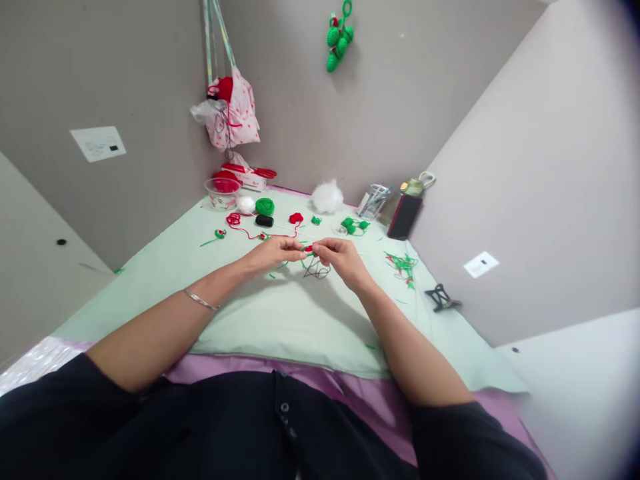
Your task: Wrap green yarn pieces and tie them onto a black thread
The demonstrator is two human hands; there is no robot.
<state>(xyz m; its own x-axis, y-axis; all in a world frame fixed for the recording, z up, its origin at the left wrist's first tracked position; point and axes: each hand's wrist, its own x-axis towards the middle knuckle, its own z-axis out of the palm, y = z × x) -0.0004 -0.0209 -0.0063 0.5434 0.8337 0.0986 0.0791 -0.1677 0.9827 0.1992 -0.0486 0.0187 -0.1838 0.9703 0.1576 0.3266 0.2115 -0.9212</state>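
Between my two hands is a small red crocheted piece (309, 249) with some white and green at its lower edge. My left hand (280, 253) pinches it from the left, thumb and fingers closed. From the right, my right hand (340, 257) grips its other side, fingertips pressed together; whether they also hold a needle or hook is too small to tell. A dark thread (317, 269) dangles in loops just below the piece. Behind my hands lie a red yarn bundle (296, 218) and a small green piece (316, 220).
A green yarn ball (265, 207), a black thread spool (264, 221) and a clear tub (223, 195) stand back left. White stuffing (327, 196), a pen cup (373, 202) and a phone (405, 217) are along the back. Green scraps (403, 265) and a black claw clip (442, 298) lie right.
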